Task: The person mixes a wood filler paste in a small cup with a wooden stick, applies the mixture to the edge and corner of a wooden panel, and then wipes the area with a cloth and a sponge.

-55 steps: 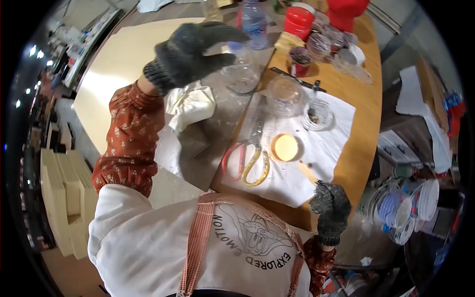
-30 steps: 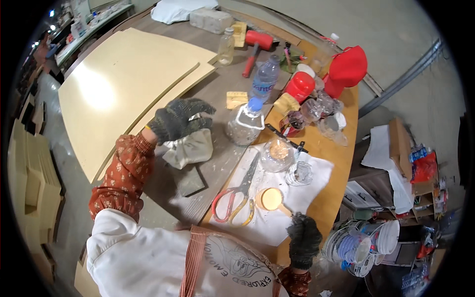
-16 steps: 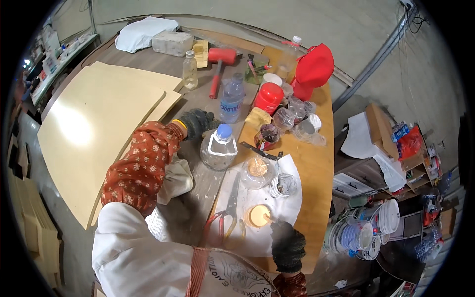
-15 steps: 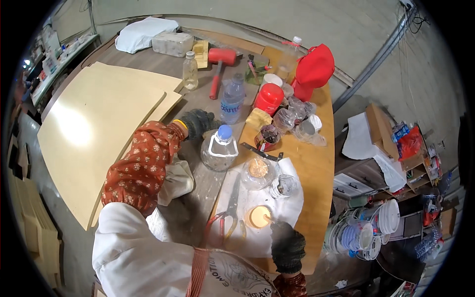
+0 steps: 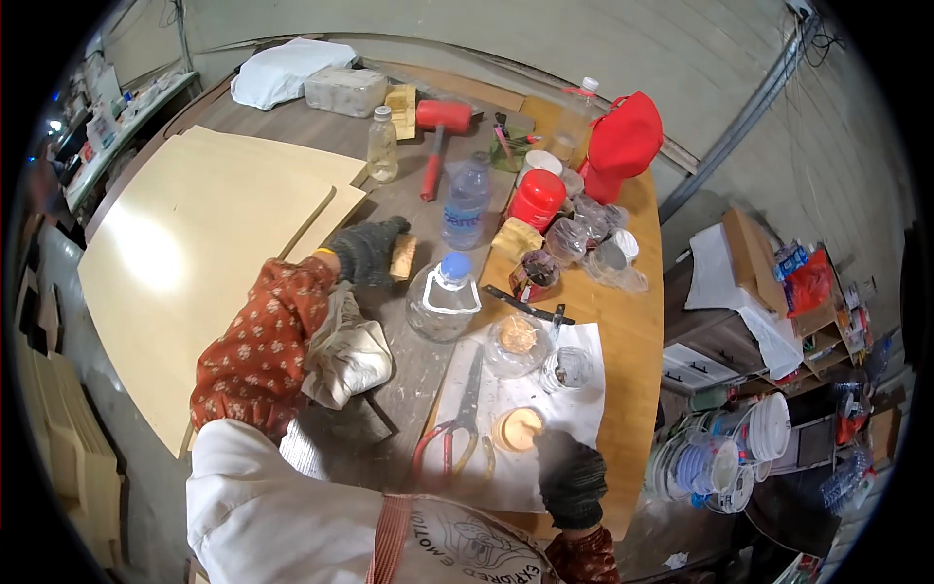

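Grey-gloved left hand (image 5: 370, 255) pinches yellow block (image 5: 403, 259), grip partly hidden; right hand (image 5: 572, 479), blurred, pinches pale stick (image 5: 526, 430), mostly covered.

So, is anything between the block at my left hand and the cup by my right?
Yes: the big white-handled bottle stands between the block and the cup; the scissors lie just beyond it, beside the cup.

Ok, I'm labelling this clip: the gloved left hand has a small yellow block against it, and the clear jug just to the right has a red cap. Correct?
Not quite: the cap is blue, not red, as the head view shows. The rest stands: the gloved left hand has the small yellow block against it, with the clear jug just to the right.
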Tool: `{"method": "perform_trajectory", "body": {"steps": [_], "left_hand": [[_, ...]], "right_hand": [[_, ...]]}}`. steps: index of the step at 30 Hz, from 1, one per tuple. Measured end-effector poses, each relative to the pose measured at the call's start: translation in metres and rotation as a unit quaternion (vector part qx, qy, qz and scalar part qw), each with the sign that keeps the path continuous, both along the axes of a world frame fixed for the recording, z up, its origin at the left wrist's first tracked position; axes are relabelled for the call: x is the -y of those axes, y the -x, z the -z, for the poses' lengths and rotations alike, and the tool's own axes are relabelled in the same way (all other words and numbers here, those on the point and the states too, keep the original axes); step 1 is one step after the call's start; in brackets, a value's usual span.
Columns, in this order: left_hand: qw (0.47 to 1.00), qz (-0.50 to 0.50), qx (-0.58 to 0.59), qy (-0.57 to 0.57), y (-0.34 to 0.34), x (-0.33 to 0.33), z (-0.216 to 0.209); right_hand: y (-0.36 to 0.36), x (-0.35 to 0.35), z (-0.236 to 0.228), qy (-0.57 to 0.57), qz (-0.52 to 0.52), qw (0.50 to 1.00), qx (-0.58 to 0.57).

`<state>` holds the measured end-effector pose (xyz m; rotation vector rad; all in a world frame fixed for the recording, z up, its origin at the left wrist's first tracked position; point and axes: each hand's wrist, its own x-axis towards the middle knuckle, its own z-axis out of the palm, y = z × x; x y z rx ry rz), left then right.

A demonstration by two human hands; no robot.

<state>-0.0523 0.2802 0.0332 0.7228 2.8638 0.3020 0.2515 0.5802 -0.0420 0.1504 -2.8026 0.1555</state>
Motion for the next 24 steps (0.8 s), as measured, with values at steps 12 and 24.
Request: {"method": "perform_trajectory", "body": {"steps": [12, 24], "left_hand": [[0.876, 0.13, 0.099, -0.454, -0.066, 0.057, -0.016], [0.813, -0.007, 0.181, -0.554, -0.213, -0.003, 0.017]], "right_hand": [[-0.002, -0.005, -0.009, -0.123, -0.027, 0.991, -0.033], [-0.015, 0.006, -0.032, -0.158, -0.004, 0.985, -0.063]]}}
